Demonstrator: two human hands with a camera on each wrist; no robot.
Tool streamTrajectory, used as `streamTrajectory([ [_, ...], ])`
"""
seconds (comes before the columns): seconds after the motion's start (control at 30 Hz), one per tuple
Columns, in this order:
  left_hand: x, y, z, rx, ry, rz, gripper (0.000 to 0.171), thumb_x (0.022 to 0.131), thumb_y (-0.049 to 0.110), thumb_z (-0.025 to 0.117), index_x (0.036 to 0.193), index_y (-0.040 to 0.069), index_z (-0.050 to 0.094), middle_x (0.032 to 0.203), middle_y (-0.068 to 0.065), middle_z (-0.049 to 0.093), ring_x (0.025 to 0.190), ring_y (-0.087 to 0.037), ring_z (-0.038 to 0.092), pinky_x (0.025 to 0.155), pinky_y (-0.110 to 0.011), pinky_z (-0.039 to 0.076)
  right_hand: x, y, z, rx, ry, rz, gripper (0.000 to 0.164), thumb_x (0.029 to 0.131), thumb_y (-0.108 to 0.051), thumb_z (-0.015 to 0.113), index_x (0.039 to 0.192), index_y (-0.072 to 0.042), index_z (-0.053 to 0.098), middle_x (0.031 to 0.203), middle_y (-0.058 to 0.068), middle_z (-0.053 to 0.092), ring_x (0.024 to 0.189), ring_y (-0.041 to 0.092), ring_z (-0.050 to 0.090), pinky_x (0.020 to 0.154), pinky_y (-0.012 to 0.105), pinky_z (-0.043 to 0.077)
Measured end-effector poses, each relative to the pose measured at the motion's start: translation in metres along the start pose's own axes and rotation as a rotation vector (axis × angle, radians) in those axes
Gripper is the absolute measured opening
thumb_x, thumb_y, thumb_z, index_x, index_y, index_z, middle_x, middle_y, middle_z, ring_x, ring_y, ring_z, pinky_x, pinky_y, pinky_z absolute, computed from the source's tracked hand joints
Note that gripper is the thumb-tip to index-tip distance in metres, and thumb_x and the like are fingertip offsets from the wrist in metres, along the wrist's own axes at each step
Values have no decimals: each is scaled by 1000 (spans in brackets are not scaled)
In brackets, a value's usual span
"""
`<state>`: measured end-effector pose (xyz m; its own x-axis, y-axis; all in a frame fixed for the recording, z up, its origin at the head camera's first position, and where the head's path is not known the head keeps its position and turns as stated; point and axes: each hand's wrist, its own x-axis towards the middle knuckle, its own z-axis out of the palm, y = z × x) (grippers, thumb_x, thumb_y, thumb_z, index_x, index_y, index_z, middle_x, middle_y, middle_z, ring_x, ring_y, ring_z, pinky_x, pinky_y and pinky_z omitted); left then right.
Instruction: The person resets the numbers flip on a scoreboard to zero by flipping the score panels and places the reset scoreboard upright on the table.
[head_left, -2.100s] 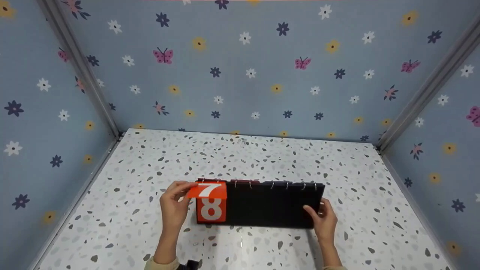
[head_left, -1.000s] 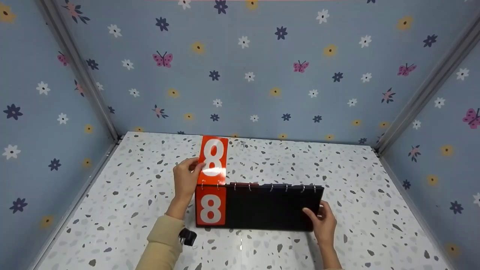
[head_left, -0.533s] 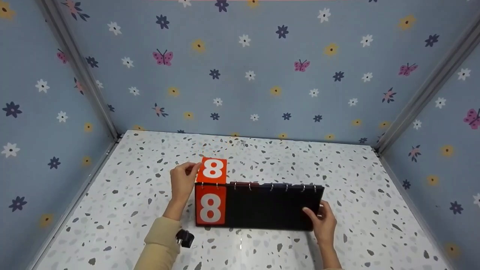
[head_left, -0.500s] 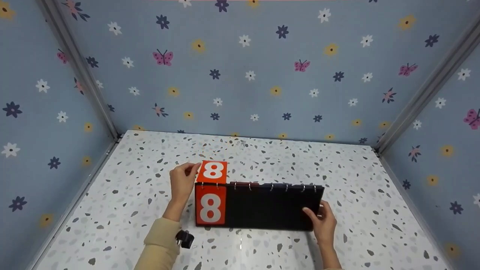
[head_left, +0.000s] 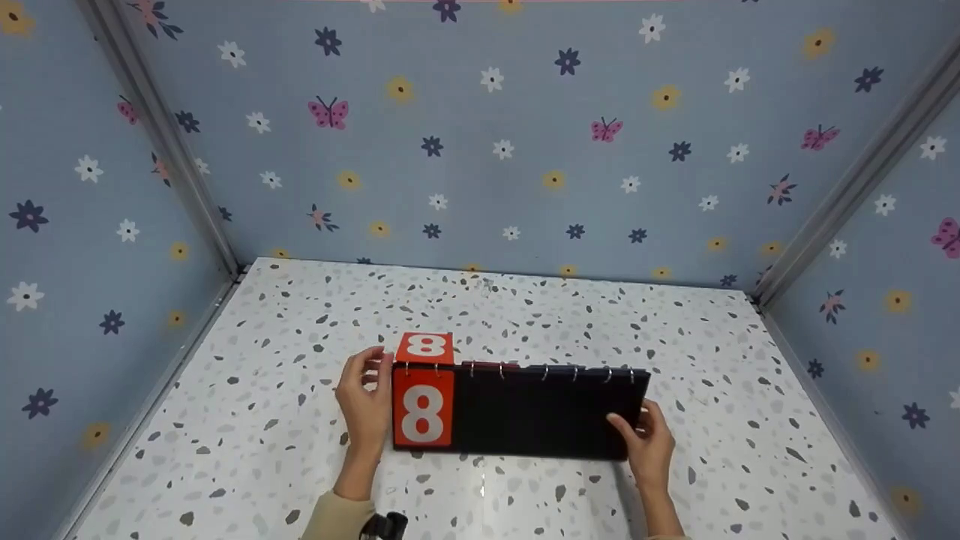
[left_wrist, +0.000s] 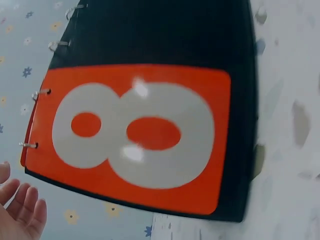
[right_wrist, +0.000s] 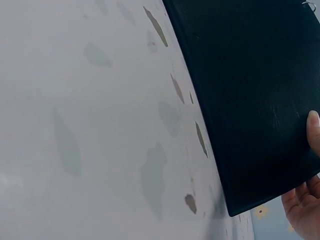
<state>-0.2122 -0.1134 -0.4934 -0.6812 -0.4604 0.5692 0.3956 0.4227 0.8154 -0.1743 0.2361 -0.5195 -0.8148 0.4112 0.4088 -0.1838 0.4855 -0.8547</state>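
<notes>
A black flip scoreboard (head_left: 540, 412) with metal rings along its top stands on the speckled table. At its left end hangs a red card (head_left: 445, 420) bearing a white 8. Behind the top edge, another red card (head_left: 425, 346) with a white 8 is folded back over the rings. My left hand (head_left: 365, 401) is beside the scoreboard's left edge, its fingers loosely bent; in the left wrist view they are apart from the card and hold nothing. My right hand (head_left: 649, 442) grips the scoreboard's right end, thumb on the front and fingers behind.
The white speckled table (head_left: 570, 319) reaches back to a blue flowered panel (head_left: 495, 180). More such panels stand at left and right, joined by grey metal corner posts (head_left: 161, 142). A black device (head_left: 384, 525) is at the left sleeve.
The red 7 card flipped up and over the rings, uncovering the 8 below. My left hand let the flipped card go and came down beside the left edge. My right hand stayed put.
</notes>
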Motion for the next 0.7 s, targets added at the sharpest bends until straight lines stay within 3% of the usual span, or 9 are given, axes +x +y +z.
streamTrajectory([
  [0.37,-50,-5,4,-31,39,-31,25,77,4,70,98,-3,58,91,-11,58,77,-18,54,63,-19,45,0,0,1,-3,5,1,33,70,0,75,98,4,58,77,19,62,66,17,57,60,18,46],
  [0.7,-64,-15,4,29,45,-136,34,67,2,78,94,-3,58,86,-10,58,78,-19,53,64,-26,44,0,3,1,26,14,-15,33,69,2,75,98,5,58,76,20,62,65,16,58,59,18,46],
])
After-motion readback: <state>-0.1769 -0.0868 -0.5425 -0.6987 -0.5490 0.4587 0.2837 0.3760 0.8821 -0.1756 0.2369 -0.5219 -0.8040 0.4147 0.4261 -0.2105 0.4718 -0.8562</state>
